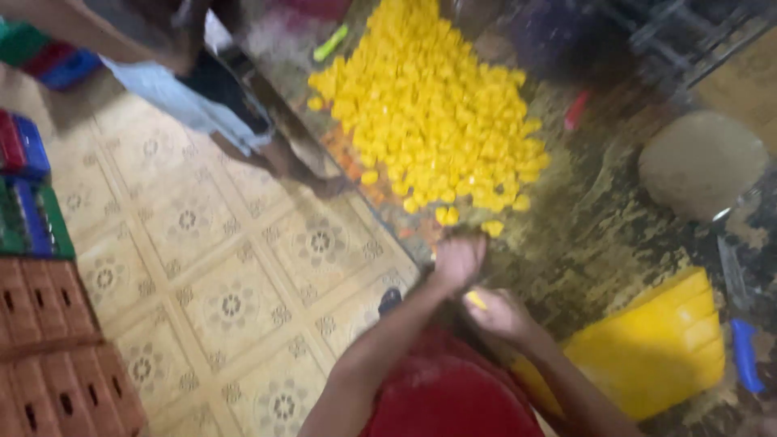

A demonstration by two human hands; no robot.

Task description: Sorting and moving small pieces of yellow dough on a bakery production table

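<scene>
A small yellow piece sits pinched in the right hand, near the surface's front edge. The left hand, loosely curled beside it, seems empty. Just beyond lies the heap of yellow pieces; adding this one looks like the step in hand.

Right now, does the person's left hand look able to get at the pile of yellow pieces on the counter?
Probably yes. The left hand sits just below the near edge of the pile of yellow pieces, with only bare counter between them. The right hand, pinching a small yellow piece, lies behind it, not across the path.
</scene>
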